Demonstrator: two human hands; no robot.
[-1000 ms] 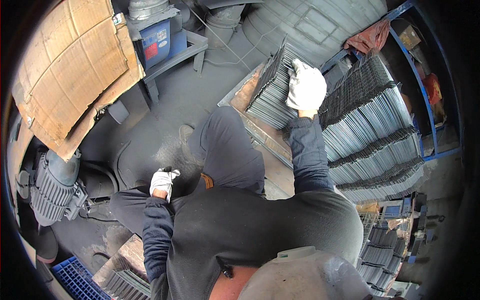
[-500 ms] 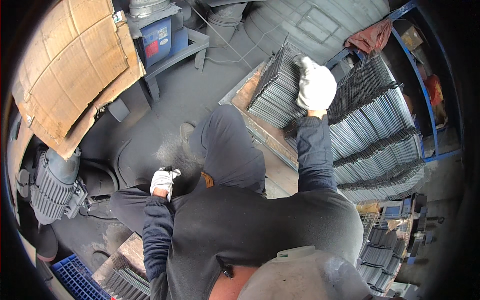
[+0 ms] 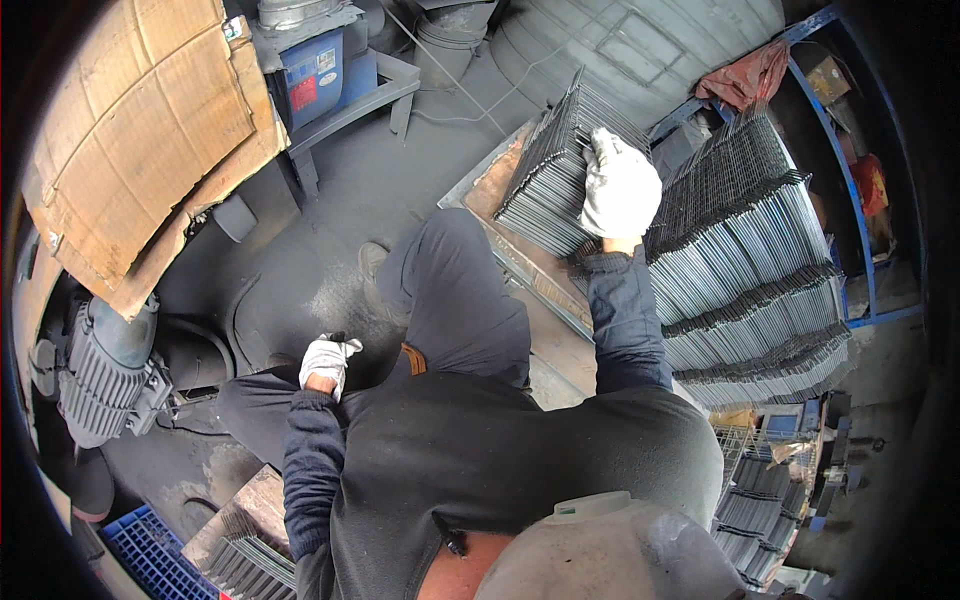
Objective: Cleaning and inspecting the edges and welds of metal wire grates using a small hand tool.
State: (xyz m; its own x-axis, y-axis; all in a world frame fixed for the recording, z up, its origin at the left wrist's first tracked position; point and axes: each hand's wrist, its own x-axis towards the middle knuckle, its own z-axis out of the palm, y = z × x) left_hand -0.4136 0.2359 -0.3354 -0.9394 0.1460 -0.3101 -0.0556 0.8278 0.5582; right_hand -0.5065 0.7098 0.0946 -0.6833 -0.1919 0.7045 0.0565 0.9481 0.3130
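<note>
My right hand, in a white glove, is at the right side of a stack of thin dark metal plates. Its fingers are curled against the upper edges of the stack, and the glove hides whatever is between them. The plates stand on edge, packed close together, on a brown board. My left hand, also white-gloved, rests low over my left thigh with its fingers curled. A small dark patch shows at its fingertips, too small to name.
Longer rows of similar plates stand to the right, beside a blue frame. A large grey ribbed vessel is at the back. Cardboard sheets and a motor are on the left. A blue crate lies lower left.
My right hand has shifted slightly toward me and left along the stack, its fingers more curled. My left hand has stayed in place.
</note>
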